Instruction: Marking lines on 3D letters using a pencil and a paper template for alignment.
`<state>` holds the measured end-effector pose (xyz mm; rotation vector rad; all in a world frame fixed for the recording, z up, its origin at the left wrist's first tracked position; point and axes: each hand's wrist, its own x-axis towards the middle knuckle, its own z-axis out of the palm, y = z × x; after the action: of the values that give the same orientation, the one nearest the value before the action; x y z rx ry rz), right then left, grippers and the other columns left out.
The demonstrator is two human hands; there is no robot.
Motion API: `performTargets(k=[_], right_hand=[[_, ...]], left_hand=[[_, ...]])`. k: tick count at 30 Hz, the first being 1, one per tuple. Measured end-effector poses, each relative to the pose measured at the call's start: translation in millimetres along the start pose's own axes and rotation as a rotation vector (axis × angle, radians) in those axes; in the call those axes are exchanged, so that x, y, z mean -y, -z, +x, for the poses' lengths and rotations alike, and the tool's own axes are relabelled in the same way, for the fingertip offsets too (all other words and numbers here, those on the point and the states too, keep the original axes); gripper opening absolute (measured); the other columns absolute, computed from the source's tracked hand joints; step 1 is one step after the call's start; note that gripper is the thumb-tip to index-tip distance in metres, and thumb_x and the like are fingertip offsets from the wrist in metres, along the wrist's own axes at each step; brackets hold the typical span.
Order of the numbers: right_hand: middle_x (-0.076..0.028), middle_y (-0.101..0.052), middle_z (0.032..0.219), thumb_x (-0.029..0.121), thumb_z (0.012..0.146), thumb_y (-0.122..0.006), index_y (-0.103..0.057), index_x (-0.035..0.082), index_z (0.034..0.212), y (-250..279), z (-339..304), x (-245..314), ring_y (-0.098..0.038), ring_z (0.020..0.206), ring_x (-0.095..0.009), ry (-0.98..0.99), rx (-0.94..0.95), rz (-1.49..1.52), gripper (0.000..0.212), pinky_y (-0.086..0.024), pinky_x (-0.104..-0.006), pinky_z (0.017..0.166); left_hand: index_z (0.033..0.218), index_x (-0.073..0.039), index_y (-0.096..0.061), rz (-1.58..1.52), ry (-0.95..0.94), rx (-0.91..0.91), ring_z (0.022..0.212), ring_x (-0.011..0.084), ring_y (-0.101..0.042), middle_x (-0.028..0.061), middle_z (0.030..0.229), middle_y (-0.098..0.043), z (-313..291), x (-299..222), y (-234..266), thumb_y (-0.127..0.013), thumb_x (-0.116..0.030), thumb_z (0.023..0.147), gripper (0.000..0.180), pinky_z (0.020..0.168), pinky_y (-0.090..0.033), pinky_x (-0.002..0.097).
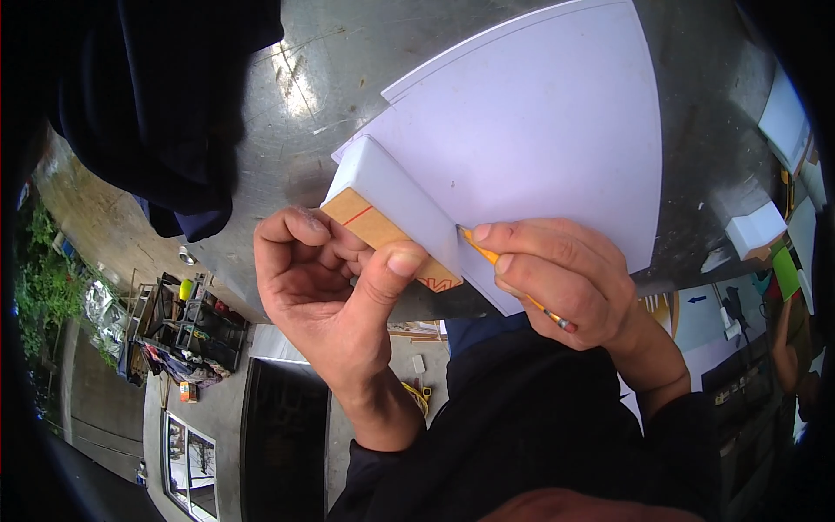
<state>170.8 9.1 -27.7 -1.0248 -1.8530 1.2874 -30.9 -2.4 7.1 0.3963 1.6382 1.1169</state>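
Note:
A large white sheet (539, 113) with a curved far edge lies on the metal table; a thin line runs along its upper rim. On its near left part rests a small block (383, 183), white on top with a brown side marked by a red line. My left hand (326, 304) grips this block at its brown side, thumb on the near edge and fingers curled. In my right hand (565, 274) is a yellow pencil (484, 248), pinched near the point. Its tip meets the block's right edge, close to the sheet.
The grey, scratched metal table (296, 113) spreads under the sheet. Dark cloth (165, 104) hangs at the upper left. At right stand a small white box (755, 230) and a white panel (783, 117); another person's arm (787, 344) shows there. A cluttered rack (187, 326) stands lower left.

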Motion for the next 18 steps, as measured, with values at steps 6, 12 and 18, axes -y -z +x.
performTargets(k=[6, 12, 18], right_hand=[[-0.024, -0.069, 0.107, 0.011, 0.093, -0.064, -0.061, -0.002, 0.101, -2, -6, -2, -0.074, 0.086, -0.032, 0.093, -0.034, 0.045, 0.016, -0.064, -0.0389, 0.070], [-0.012, -0.058, 0.116, 0.027, 0.103, -0.059, -0.049, 0.015, 0.124, 32, -20, 30, -0.064, 0.085, -0.023, 0.090, -0.308, 0.219, 0.026, -0.058, -0.0335, 0.067], [-0.019, -0.065, 0.103, -0.008, 0.083, -0.073, -0.058, 0.004, 0.114, 22, -27, 31, -0.067, 0.074, -0.025, -0.091, -0.278, 0.442, 0.036, -0.057, -0.0317, 0.062]], left_hand=[[0.108, -0.005, -0.047, 0.008, -0.006, 0.019, 0.073, 0.0050, -0.060, 0.0025, 0.086, -0.062, 0, 0, 2, -0.085, 0.009, 0.073, 0.053, 0.070, -0.051, 0.0186], [0.107, -0.005, -0.048, 0.037, 0.003, -0.019, 0.076, 0.0060, -0.062, 0.0034, 0.087, -0.063, 1, -2, 2, -0.085, 0.008, 0.074, 0.052, 0.075, -0.053, 0.0205], [0.104, -0.006, -0.050, 0.092, -0.019, 0.017, 0.067, 0.0045, -0.057, 0.0033, 0.087, -0.063, 10, 0, 13, -0.086, 0.002, 0.077, 0.046, 0.055, -0.044, 0.0176]])
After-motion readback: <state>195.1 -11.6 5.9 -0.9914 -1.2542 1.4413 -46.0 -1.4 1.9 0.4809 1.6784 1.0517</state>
